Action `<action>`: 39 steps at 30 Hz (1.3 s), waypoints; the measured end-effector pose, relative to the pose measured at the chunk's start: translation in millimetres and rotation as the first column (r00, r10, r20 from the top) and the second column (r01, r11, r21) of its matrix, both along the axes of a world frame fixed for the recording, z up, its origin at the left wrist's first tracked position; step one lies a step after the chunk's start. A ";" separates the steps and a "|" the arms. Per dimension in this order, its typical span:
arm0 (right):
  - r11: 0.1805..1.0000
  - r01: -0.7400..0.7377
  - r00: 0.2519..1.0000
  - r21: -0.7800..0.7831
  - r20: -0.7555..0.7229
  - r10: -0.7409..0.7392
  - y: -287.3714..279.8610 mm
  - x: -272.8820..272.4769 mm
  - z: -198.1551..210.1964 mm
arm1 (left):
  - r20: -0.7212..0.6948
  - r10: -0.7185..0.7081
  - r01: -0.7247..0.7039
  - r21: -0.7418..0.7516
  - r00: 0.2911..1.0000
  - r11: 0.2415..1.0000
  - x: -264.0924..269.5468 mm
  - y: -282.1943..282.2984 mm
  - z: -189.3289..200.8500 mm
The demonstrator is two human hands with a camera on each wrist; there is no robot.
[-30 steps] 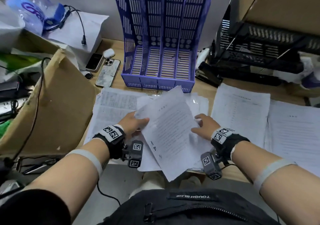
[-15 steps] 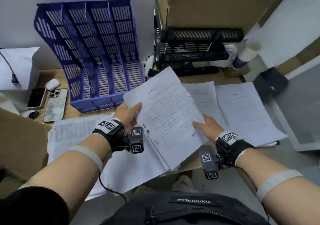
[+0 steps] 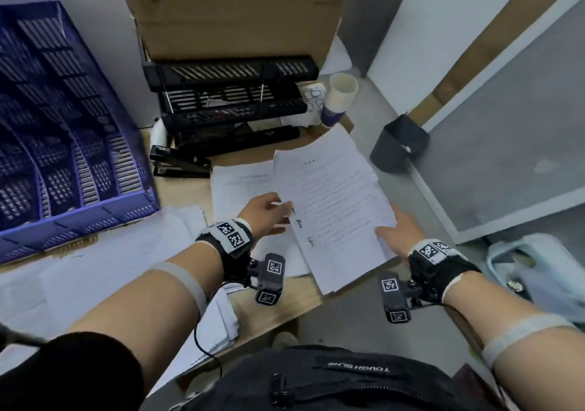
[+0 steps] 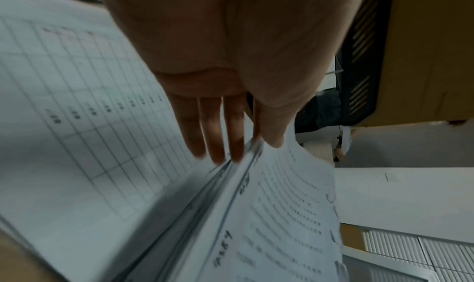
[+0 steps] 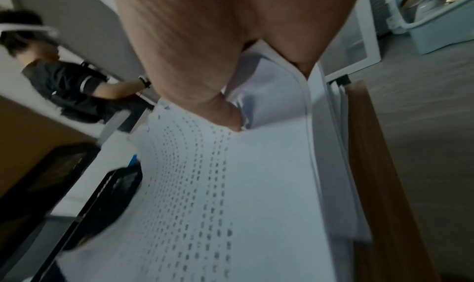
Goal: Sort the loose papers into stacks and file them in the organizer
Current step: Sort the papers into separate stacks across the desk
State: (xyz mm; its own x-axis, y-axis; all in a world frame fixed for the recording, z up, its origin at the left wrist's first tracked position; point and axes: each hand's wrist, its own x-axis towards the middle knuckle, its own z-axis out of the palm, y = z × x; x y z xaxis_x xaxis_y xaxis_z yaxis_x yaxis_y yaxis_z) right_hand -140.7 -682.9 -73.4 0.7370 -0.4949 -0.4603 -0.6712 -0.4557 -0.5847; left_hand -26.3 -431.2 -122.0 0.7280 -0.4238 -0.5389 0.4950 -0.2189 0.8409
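The left hand point(image 3: 264, 214) and right hand point(image 3: 400, 231) each pinch one side of the sheaf point(image 3: 332, 208), probably to keep it flat above the stack point(image 3: 240, 185) at 2 o'clock of the organizer point(image 3: 63, 144).

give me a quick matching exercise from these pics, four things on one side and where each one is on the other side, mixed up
Things:
1. sheaf of papers
2. blue organizer
3. paper cup
4. stapler

Places:
A. far left of the desk
B. in front of the black trays
C. held between both hands
D. right of the black trays

Pairs: 1-C, 2-A, 3-D, 4-B
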 end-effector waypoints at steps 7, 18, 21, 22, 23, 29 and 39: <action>0.992 -0.009 0.988 -0.122 -0.157 -0.011 -52.6 17.7 -22.1 | 0.087 -0.427 0.161 0.845 0.900 0.510 15.2 32.4 -51.2; 0.872 -0.076 0.983 -0.484 -0.185 -0.017 -7.4 46.2 -44.7 | 0.039 -0.440 0.220 0.824 0.897 0.522 -18.5 67.1 -52.0; 0.907 -0.175 0.984 -0.383 -0.104 0.146 27.9 56.1 -43.8 | 0.172 -0.270 0.080 0.689 0.947 0.721 -26.6 92.0 -42.9; 0.937 -0.207 0.978 -0.280 -0.070 0.195 42.9 58.8 -45.9 | 0.218 -0.184 0.001 0.644 0.958 0.765 -29.9 102.8 -37.5; 0.954 -0.249 0.969 -0.165 -0.046 0.244 61.2 59.8 -48.0 | 0.253 -0.101 -0.081 0.621 0.962 0.780 -33.5 115.8 -33.6; 0.832 -0.455 0.871 0.318 -0.035 0.490 182.8 46.6 -51.1 | 0.306 0.210 -0.371 0.738 0.929 0.564 -60.4 217.8 -29.5; 0.788 -0.466 0.791 0.403 -0.210 0.575 314.1 29.3 -73.4 | 0.098 0.321 -0.271 0.787 0.942 0.554 -116.1 339.0 -50.7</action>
